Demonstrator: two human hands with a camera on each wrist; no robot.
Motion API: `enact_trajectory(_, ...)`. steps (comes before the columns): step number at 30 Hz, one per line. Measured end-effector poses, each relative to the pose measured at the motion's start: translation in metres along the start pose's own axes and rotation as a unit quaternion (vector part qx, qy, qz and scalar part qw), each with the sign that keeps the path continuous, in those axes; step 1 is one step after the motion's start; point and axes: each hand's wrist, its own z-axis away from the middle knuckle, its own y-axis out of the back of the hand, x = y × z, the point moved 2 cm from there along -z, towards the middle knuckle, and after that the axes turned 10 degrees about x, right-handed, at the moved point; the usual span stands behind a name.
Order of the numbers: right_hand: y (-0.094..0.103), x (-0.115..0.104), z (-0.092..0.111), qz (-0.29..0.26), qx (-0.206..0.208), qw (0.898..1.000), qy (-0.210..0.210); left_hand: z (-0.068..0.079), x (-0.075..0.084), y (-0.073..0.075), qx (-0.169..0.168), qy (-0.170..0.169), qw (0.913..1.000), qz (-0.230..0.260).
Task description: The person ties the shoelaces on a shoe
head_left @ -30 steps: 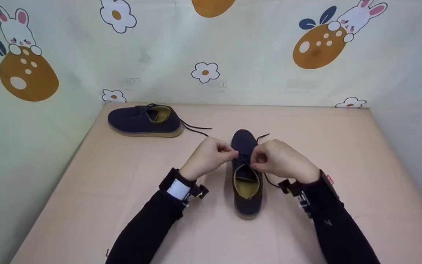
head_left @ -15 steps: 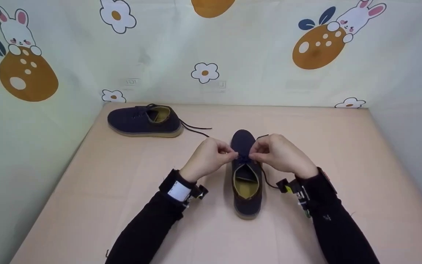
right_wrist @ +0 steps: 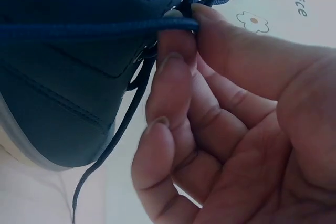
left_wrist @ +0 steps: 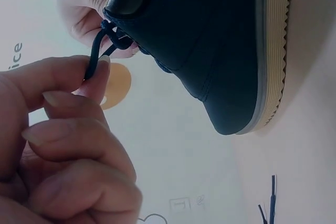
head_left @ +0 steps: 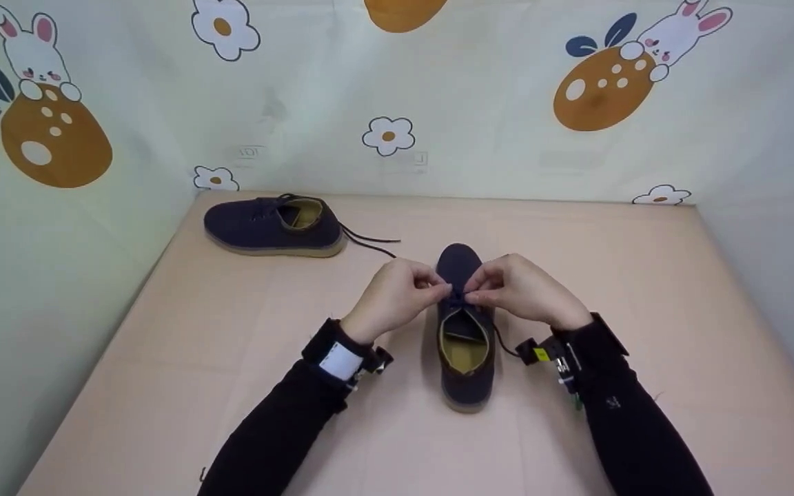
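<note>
A dark navy lace-up shoe (head_left: 467, 393) with a tan lining stands sole down, its toe pointing away from me. On its left side my left hand (head_left: 391, 297) pinches a loop of the shoelace (left_wrist: 95, 51) between thumb and forefinger, the other fingers curled. From the right, my right hand (head_left: 526, 289) pinches a strand of lace between thumb and fingertips, close to the knot over the tongue. That strand (right_wrist: 100, 30) runs back across the shoe's side in the right wrist view, while a loose lace end (right_wrist: 122, 129) hangs below it. Fingers partly cover the knot.
Another navy shoe (head_left: 242, 227) rests at the table's back left, toe leftward, its laces (head_left: 373, 241) trailing right. A patterned curtain (head_left: 480, 89) borders the pinkish table (head_left: 252, 393). One lace strand reaches the camera on my right wrist (head_left: 535, 351).
My right hand has shifted forward and left from beside the shoe's opening to the knot, and its fingers have regripped the lace. The left hand holds nearly still.
</note>
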Motion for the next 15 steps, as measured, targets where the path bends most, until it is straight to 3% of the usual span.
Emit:
enact_trajectory(7,0.0011,0.0062,0.0004,-0.027,-0.04,0.999,-0.013,0.0003,0.0012,0.0007,0.0,0.009,1.0,-0.003)
enact_trajectory(15,-0.0009,0.0094,-0.0006,-0.049,-0.043,0.997,-0.032,0.0008,0.0016,0.0018,-0.007,0.008,0.9999,0.006)
